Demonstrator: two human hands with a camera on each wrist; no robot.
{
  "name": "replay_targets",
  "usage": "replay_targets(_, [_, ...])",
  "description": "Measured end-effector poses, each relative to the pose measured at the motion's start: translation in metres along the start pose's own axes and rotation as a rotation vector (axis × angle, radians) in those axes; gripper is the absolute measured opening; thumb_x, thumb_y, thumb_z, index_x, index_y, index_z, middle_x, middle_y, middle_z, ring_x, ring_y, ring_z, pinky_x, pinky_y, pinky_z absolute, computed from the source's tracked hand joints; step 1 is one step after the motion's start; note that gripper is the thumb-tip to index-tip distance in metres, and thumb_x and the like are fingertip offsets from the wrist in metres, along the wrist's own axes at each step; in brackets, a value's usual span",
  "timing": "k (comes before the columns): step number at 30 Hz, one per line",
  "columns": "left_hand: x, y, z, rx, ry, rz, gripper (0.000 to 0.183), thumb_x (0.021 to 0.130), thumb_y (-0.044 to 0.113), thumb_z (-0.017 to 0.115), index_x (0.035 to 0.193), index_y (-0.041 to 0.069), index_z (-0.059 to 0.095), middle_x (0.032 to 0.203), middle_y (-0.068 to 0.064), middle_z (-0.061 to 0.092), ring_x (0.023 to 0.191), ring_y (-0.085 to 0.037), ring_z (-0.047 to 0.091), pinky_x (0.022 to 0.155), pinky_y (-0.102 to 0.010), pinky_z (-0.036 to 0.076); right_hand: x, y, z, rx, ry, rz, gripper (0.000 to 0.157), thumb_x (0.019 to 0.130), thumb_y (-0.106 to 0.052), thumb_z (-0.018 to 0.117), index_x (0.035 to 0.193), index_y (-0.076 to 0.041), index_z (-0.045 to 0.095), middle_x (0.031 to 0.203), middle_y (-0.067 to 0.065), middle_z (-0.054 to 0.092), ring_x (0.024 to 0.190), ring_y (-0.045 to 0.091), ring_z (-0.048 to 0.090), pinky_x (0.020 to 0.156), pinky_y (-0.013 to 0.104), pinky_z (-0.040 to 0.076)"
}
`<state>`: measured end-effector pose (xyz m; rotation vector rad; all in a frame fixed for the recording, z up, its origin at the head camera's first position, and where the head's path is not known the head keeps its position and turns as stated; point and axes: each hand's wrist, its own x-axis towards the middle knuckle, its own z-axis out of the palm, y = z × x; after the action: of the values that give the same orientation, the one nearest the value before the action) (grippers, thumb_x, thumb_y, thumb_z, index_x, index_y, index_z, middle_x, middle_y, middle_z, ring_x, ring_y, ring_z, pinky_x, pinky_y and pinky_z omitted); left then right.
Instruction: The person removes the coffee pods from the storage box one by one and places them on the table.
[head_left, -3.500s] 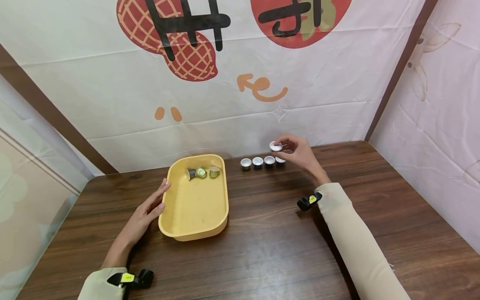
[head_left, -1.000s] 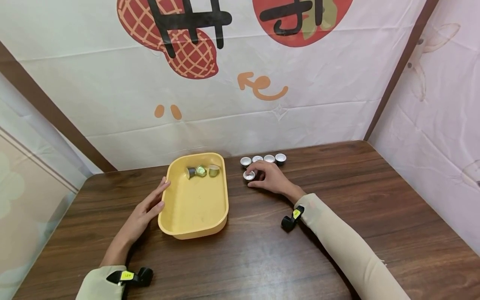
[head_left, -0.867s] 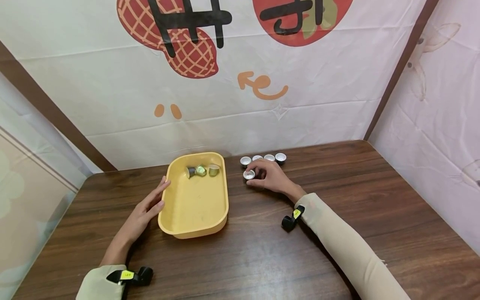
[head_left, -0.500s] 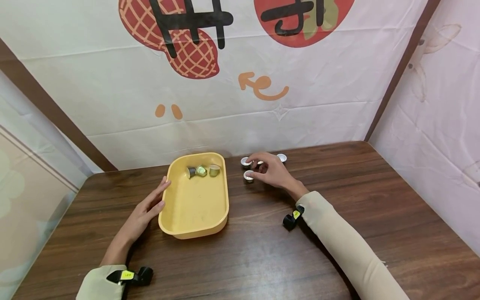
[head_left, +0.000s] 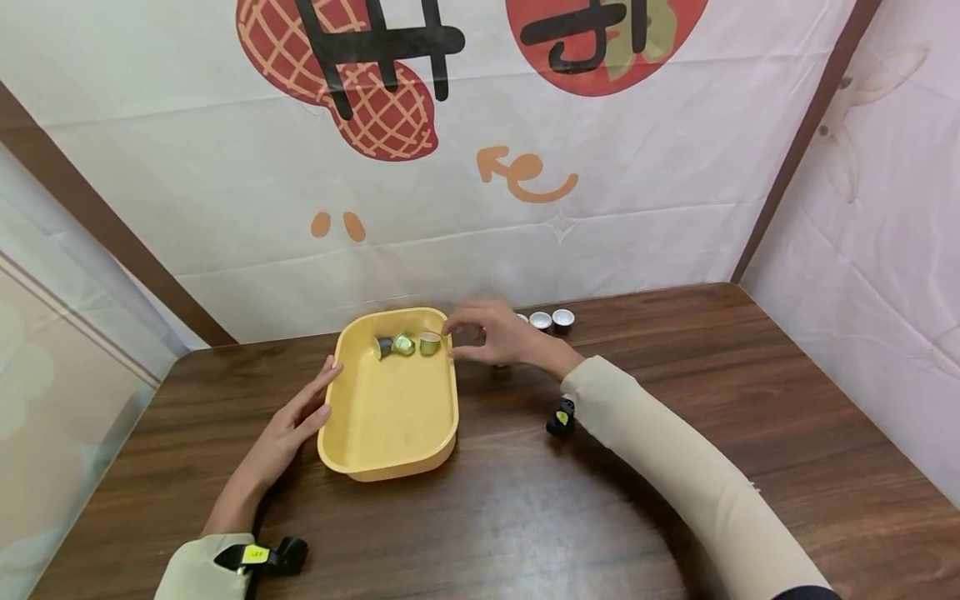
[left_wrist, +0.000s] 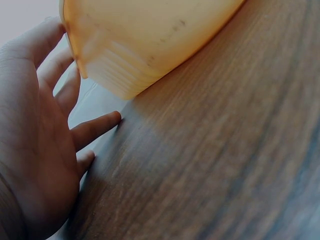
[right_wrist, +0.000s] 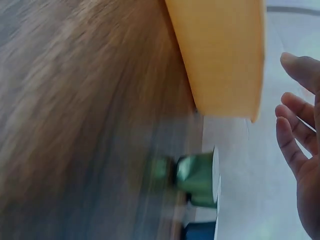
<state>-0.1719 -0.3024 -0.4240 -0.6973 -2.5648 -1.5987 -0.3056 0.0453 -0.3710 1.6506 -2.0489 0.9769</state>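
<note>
A yellow tray [head_left: 390,408] stands on the table with three coffee capsules inside: a dark one [head_left: 383,347], a shiny green one [head_left: 404,344] and a pale-topped olive one [head_left: 430,343]. Along its left rim rests my left hand [head_left: 283,429], its fingers extended against the wall. My right hand [head_left: 501,332] hovers by the upper right rim, fingers loosely bent with nothing between them. That hand hides part of the row of silver-lidded capsules [head_left: 541,321] behind it. In the right wrist view, a green capsule [right_wrist: 197,172] and a blue capsule [right_wrist: 200,231] stand near the tray.
A printed cloth wall [head_left: 420,258] rises right behind the table's back edge, and another cloth side [head_left: 877,275] closes off the right. Brown wooden tabletop [head_left: 525,517] extends in front of the tray.
My right hand carried a capsule from the right, set it down before the row's left end and let go. It then moved left to the tray's rim. The left hand stayed put.
</note>
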Motion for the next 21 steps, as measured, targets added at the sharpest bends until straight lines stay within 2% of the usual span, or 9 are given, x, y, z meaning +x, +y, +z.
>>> replay_targets(3, [-0.001, -0.002, 0.000, 0.008, 0.000, 0.010, 0.052, 0.100, 0.002, 0.044, 0.150, 0.011, 0.032, 0.159, -0.008, 0.011, 0.144, -0.012, 0.010, 0.103, -0.009, 0.018, 0.010, -0.003, 0.007, -0.009, -0.055, 0.021, 0.025, 0.080, -0.016, 0.079, 0.102, -0.009, 0.068, 0.098, 0.002, 0.064, 0.075, 0.017, 0.060, 0.062, 0.022, 0.048])
replay_targets(6, [-0.001, -0.003, 0.000, 0.000, -0.002, 0.022, 0.052, 0.100, 0.001, 0.044, 0.150, 0.009, 0.031, 0.160, -0.007, 0.011, 0.145, -0.013, 0.010, 0.103, -0.010, 0.019, 0.018, -0.004, 0.012, -0.032, -0.106, 0.066, 0.025, 0.081, -0.015, 0.077, 0.104, -0.012, 0.068, 0.099, 0.002, 0.064, 0.072, 0.016, 0.060, 0.064, 0.023, 0.048])
replay_targets(12, [-0.001, -0.002, 0.000, -0.009, -0.005, 0.041, 0.053, 0.099, -0.003, 0.043, 0.150, 0.007, 0.031, 0.159, -0.012, 0.010, 0.144, -0.012, 0.010, 0.103, -0.010, 0.020, 0.033, -0.001, 0.018, -0.101, -0.253, 0.116, 0.023, 0.084, -0.019, 0.075, 0.105, -0.012, 0.068, 0.103, 0.000, 0.065, 0.089, 0.019, 0.063, 0.076, 0.029, 0.048])
replay_targets(21, [-0.001, 0.002, 0.001, -0.012, -0.004, 0.018, 0.053, 0.100, -0.001, 0.044, 0.151, 0.009, 0.031, 0.159, -0.009, 0.010, 0.144, -0.012, 0.009, 0.102, -0.009, 0.018, 0.047, 0.008, 0.021, -0.190, -0.385, 0.185, 0.028, 0.083, -0.023, 0.075, 0.107, -0.011, 0.070, 0.103, 0.005, 0.068, 0.093, 0.021, 0.063, 0.079, 0.030, 0.046])
